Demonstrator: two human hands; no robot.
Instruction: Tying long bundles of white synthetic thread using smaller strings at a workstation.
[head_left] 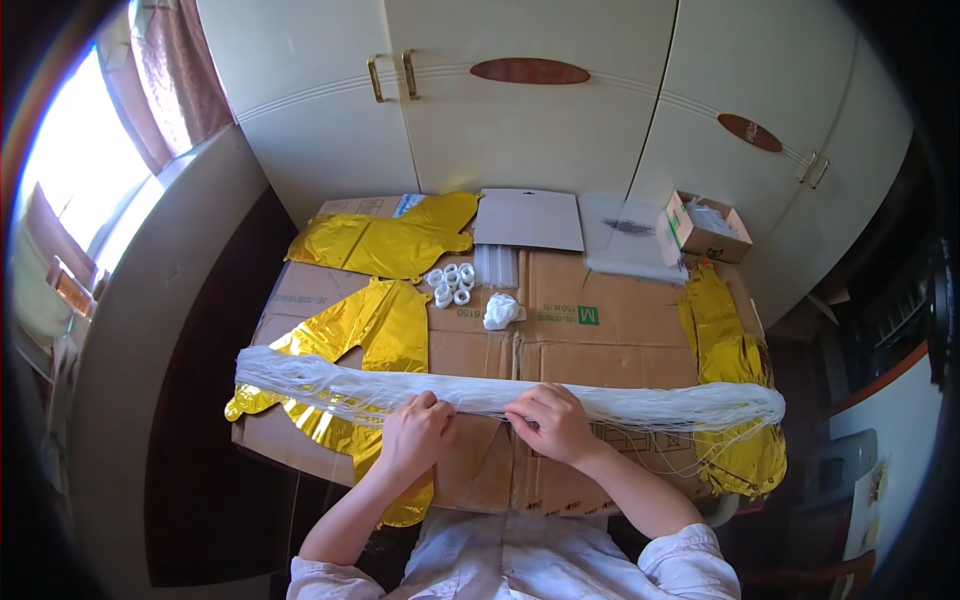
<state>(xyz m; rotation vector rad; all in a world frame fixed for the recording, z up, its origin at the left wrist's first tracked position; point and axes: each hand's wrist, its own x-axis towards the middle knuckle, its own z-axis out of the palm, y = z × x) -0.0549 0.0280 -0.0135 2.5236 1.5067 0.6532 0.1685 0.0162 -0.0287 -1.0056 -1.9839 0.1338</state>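
A long hank of thin white string [470, 388] lies crosswise over the cardboard, looped at both ends, with a few loose strands drooping at its right part. Along its near edge, my left hand [418, 432] is closed, knuckles up, the fingertips mostly hidden. A little to the right, my right hand [552, 422] pinches with thumb and forefinger at the front of the hank. Fine strands seem to run between both hands. Gold foil balloons, uninflated, lie under the hank's ends: one on the left [395, 325], another on the right [725, 345].
Flattened cardboard [600, 300] covers the table. Behind the hank sit several white rolls [452, 283], a crumpled white wad [501, 311], clear sticks [496, 268], a grey board [530, 220], a clear plastic sheet [625, 245], another gold foil balloon [380, 240] and a small box [708, 228]. Cabinets [530, 130] stand beyond.
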